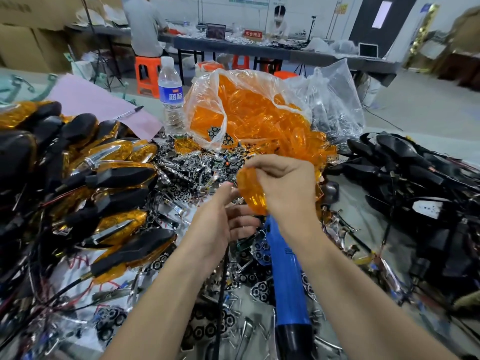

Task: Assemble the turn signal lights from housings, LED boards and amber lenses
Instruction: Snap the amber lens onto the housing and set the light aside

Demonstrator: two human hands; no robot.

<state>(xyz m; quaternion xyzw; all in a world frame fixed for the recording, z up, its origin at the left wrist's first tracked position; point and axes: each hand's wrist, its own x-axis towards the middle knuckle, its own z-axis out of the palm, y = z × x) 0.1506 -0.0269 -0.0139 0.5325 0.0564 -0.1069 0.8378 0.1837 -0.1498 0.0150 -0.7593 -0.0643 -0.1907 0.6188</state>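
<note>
Glossy translucent amber plastic lens [252,192], crinkled clear plastic bag [259,100], matt black housings [122,175], shiny chrome reflectors [187,165]

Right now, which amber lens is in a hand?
The amber lens pinched by the right hand; the others lie heaped in and beside the clear bag.

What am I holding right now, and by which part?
The right hand grips an amber lens by its upper end, fingers curled over it. Whether the left hand holds anything cannot be told.
</note>
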